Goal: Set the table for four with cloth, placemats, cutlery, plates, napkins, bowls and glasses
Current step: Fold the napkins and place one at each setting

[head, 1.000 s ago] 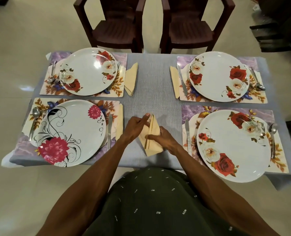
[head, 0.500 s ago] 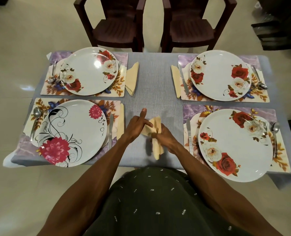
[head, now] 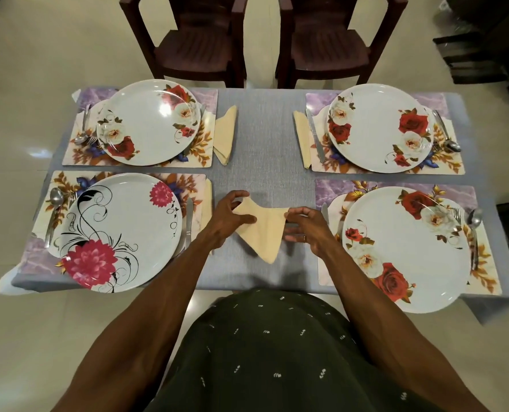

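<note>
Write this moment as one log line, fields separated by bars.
step: napkin folding | left hand: pinches yellow napkin | right hand: pinches other corner | placed: three napkins, four plates | missing: bowls, glasses

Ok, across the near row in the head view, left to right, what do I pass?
Spoon → pink-flower plate → knife → left hand → yellow napkin → right hand → rose plate → second spoon.

Home dining rm: table w/ grey cloth, four floral plates, two dark chairs far side, tiled floor.
</note>
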